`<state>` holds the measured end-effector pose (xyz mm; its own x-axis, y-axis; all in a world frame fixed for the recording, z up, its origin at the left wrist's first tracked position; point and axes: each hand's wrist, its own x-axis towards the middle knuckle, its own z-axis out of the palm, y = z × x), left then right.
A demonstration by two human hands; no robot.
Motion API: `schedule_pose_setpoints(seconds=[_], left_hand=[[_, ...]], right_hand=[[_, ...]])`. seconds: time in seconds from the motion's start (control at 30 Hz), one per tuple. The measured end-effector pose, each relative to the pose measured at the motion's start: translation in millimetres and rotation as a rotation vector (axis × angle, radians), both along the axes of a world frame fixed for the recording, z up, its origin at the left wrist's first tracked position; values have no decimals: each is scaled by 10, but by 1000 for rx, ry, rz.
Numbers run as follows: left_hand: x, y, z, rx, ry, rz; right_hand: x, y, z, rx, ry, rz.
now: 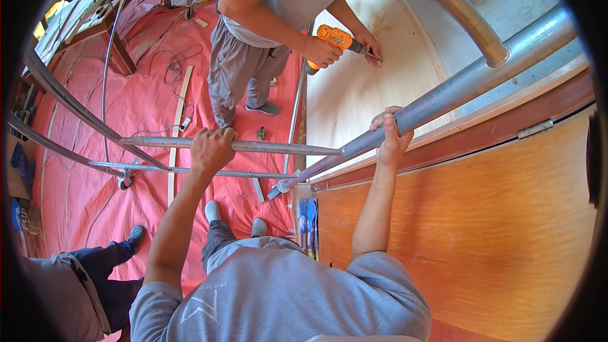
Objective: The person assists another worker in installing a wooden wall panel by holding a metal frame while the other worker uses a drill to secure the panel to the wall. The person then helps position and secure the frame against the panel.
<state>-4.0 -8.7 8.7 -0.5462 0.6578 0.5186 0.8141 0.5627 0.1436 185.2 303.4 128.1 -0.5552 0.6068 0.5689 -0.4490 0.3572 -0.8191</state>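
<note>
My left hand [212, 149] grips a thin horizontal metal crossbar [278, 149] of a tubular frame, joined to a thicker diagonal pipe [462, 76]. My right hand [392, 133] is wrapped round that thick pipe, right of the joint. A second, lower rail [171, 169] runs beneath the crossbar to a caster [125, 180] on the left. Beyond the bars, a co-worker [253, 12] holds an orange drill [332, 37] in one hand over a pale wooden board [367, 101]; the other hand is at the bit's end, holding something too small to make out.
A red sheet [82, 209] covers the floor, with cables and a wooden strip [177, 107]. An orange wooden panel [462, 228] with a hinge is at right. Another person [76, 291] is at lower left. A wooden table [88, 25] and curved metal bars line the upper left.
</note>
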Motion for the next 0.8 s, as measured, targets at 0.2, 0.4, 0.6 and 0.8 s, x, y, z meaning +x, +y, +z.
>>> schedule_pose_setpoints(seconds=[0.2,0.4,0.6,0.8], left_hand=[[-5,-11,-30,2,13,3],[2,-2,-30,3,8,-1],[-11,-7,-34,0,6,4],[-10,7,-26,13,6,-1]], right_hand=[[-1,0,-8,29,-9,-4],[15,-16,22,-22,13,17],[0,-24,42,-4,9,14],[3,-21,39,-19,9,20]])
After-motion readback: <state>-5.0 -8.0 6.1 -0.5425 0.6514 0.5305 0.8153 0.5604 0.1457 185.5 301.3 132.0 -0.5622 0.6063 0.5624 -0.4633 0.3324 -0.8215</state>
